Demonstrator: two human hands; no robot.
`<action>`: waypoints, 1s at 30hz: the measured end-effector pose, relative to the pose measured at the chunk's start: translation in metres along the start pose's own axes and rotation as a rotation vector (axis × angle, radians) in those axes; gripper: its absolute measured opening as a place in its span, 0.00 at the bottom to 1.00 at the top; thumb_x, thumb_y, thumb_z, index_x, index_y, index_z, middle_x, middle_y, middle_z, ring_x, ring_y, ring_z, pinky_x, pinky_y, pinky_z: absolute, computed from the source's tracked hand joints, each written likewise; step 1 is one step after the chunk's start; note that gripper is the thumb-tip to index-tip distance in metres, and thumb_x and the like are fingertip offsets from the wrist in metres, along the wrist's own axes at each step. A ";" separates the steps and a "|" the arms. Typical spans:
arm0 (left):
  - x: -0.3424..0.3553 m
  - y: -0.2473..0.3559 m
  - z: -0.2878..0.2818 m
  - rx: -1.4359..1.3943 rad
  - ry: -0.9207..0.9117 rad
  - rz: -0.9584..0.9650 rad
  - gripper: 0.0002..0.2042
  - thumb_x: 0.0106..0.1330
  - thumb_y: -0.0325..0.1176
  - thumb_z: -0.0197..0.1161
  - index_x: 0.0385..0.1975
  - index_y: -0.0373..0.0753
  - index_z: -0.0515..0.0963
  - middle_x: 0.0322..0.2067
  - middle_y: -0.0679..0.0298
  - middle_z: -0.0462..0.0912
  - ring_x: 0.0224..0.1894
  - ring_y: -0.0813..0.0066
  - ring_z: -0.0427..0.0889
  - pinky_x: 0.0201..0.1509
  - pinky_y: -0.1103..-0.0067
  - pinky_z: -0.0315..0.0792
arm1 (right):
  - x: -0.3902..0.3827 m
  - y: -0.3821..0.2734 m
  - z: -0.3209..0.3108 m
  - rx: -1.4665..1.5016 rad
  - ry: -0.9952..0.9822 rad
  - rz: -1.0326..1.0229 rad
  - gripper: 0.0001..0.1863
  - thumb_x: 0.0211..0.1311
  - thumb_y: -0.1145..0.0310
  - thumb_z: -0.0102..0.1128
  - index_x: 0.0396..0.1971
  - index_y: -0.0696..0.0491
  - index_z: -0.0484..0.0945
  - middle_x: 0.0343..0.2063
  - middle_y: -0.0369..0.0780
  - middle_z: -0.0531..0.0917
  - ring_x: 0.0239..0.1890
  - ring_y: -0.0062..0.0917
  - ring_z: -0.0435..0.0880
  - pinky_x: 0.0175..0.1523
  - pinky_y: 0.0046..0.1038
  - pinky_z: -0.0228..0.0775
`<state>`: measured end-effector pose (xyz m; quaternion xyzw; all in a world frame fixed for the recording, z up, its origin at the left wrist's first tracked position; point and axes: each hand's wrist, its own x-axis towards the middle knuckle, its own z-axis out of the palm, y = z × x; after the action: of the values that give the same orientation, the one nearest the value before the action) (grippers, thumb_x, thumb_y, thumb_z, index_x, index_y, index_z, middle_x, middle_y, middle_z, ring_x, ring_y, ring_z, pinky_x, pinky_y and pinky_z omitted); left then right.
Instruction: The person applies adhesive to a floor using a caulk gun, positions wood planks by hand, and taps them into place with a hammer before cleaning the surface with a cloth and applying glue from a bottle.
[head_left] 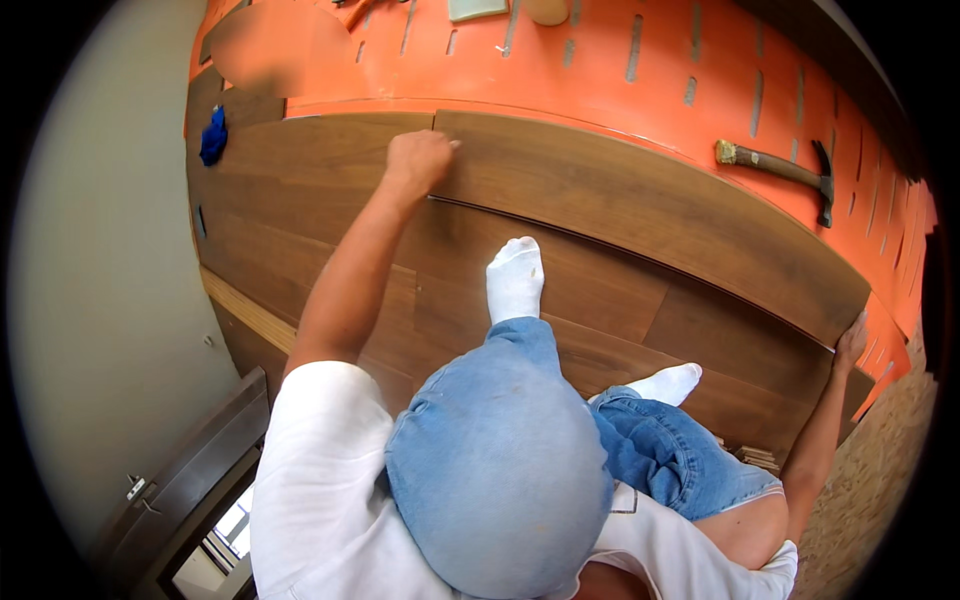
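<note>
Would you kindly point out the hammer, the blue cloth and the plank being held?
hammer [775,166], head view, middle of its wooden handle.
blue cloth [213,136], head view, its centre.
plank [640,215], head view, bare top face.

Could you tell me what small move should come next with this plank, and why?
Probably press the plank down flat. Its long near edge stands raised against the laid floorboards, with a dark gap along the seam. The left hand rests fisted at one end and the right hand grips the other, so both ends are already held. The hammer lies untouched on the orange underlay.
</note>
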<state>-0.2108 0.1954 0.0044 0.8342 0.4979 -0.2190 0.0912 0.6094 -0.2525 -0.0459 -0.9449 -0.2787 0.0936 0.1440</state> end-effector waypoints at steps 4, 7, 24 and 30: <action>0.011 0.081 -0.009 -0.220 0.622 0.266 0.10 0.70 0.39 0.64 0.36 0.38 0.82 0.34 0.56 0.84 0.40 0.54 0.83 0.46 0.62 0.77 | -0.002 0.000 0.005 -0.010 -0.013 0.011 0.38 0.80 0.39 0.35 0.64 0.58 0.75 0.59 0.52 0.81 0.65 0.46 0.77 0.66 0.37 0.66; 0.030 0.129 -0.005 -0.416 0.654 0.349 0.09 0.69 0.37 0.64 0.37 0.37 0.81 0.37 0.56 0.82 0.45 0.54 0.80 0.53 0.65 0.75 | 0.002 0.002 0.006 -0.091 -0.040 0.091 0.38 0.80 0.38 0.34 0.64 0.58 0.75 0.60 0.52 0.81 0.65 0.45 0.77 0.67 0.36 0.66; 0.043 0.156 0.021 -0.557 0.602 0.251 0.06 0.68 0.32 0.61 0.35 0.37 0.79 0.37 0.57 0.79 0.44 0.54 0.78 0.51 0.62 0.72 | -0.022 -0.023 0.009 -0.136 -0.039 -0.031 0.37 0.81 0.41 0.35 0.53 0.62 0.80 0.45 0.59 0.85 0.50 0.55 0.82 0.53 0.44 0.73; 0.038 0.154 0.024 -0.559 0.664 0.259 0.04 0.67 0.30 0.61 0.35 0.37 0.79 0.36 0.59 0.79 0.44 0.55 0.78 0.50 0.63 0.72 | -0.019 -0.015 0.007 -0.324 -0.124 0.027 0.37 0.81 0.42 0.34 0.56 0.62 0.79 0.48 0.59 0.84 0.52 0.54 0.82 0.56 0.42 0.72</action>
<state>-0.0678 0.1416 -0.0450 0.8578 0.4318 0.2168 0.1750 0.5840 -0.2496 -0.0453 -0.9519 -0.2856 0.1074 -0.0292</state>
